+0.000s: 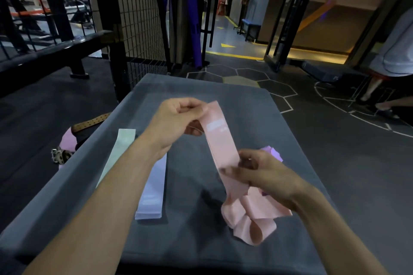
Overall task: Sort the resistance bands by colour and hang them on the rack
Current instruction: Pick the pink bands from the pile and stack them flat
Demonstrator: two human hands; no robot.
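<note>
- The left hand (pixel 178 118) pinched the far end of a pink band (pixel 220 140), fingers curled onto it, lifting it off the grey table (pixel 257 105).
- The right hand (pixel 261 174) gripped the same band lower down, thumb and fingers closed across its width — probably to pull it flat and free it from the others.
- Below that hand, a loose heap of pink bands (pixel 250 219) lay crumpled on the table, near its right side; they seemed to be the unsorted stock.
- A lilac stack (pixel 153 187) lay flat and squared near the middle, and a pale green band (pixel 120 152) lay straight just left of it — apparently one pile per colour.
- A bit of purple band (pixel 273 152) showed behind the right hand.
- No band hung on anything visible; the wire grid (pixel 138 6) beyond the table may be the rack, though that was uncertain.
</note>
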